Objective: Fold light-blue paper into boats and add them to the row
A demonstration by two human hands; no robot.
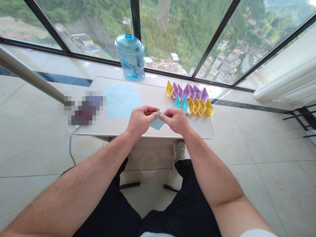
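Note:
Between my two hands, over the front part of the white table (148, 95), is a small folded piece of light blue paper (158, 124). My left hand (143, 119) pinches its upper left edge between thumb and fingers. From the other side, my right hand (174, 119) pinches the upper right edge. The paper's lower part hangs below the fingertips in a point; its top is mostly hidden by them. Flat light blue paper sheets (123, 104) lie to the left of my left hand. Past my right hand stand folded paper boats: yellow (209, 108), purple (204, 94) and turquoise (185, 104).
A large blue water jug (130, 57) stands behind the table by the window. At the table's left end lies a blurred-out item (86, 108), with a cable (70, 148) running down to the floor. A pale pole (32, 75) slants in from the left.

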